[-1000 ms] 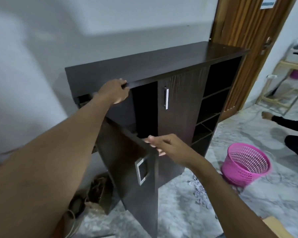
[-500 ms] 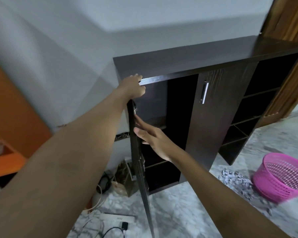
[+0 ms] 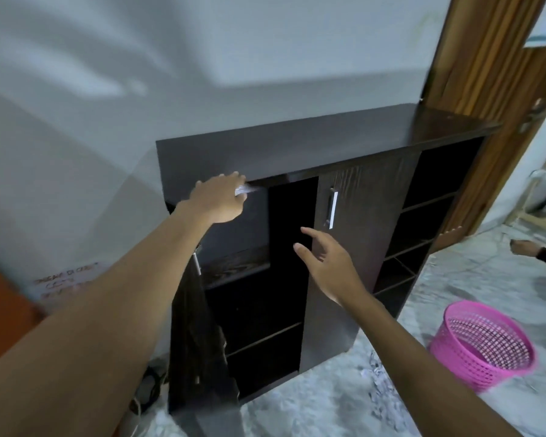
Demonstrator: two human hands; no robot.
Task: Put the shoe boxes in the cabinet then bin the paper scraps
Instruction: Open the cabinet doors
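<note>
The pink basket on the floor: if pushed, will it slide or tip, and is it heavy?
Probably light: the pink basket has thin mesh walls. Likely slides on the polished floor. Its narrower base might let it tip.

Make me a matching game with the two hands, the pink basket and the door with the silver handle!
Things:
1. left hand
2. right hand
3. pink basket
4. door with the silver handle

States:
a. on the floor
b. closed
c. grips the cabinet top edge
d. holds nothing, in the air

Pairs: 1-c, 2-d, 3-a, 4-b
</note>
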